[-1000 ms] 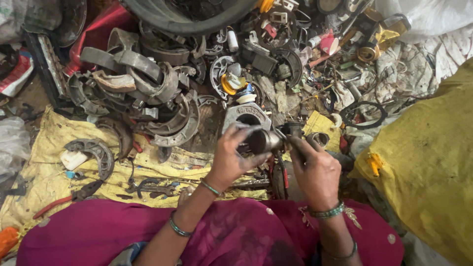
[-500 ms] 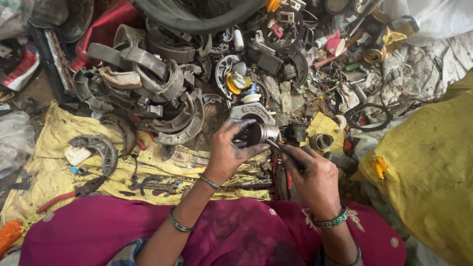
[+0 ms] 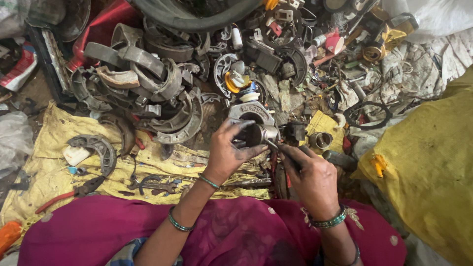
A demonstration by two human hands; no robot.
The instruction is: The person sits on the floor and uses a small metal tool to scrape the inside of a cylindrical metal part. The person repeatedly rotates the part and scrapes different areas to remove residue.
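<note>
Dirt floor (image 3: 29, 91) buried in scrap — heap of curved metal brake shoes (image 3: 148, 83), yellow sacking (image 3: 54, 172) spread underneath, yellow sack (image 3: 428, 167) at right.

Person, head view. Clothing: magenta-pink garment (image 3: 236, 231) across the lap, with small pale dots and a darker smudged patch near the middle; embroidered pale trim near the right wrist. Left hand (image 3: 227, 152): fingers (image 3: 242, 124) smeared with dark grease; one thin green bangle at the wrist, a second green bangle further up the forearm. Right hand (image 3: 311, 178): grease-marked too; a beaded green bangle at the wrist, another dark green bangle higher on the forearm. No sleeves visible on either forearm.
</note>
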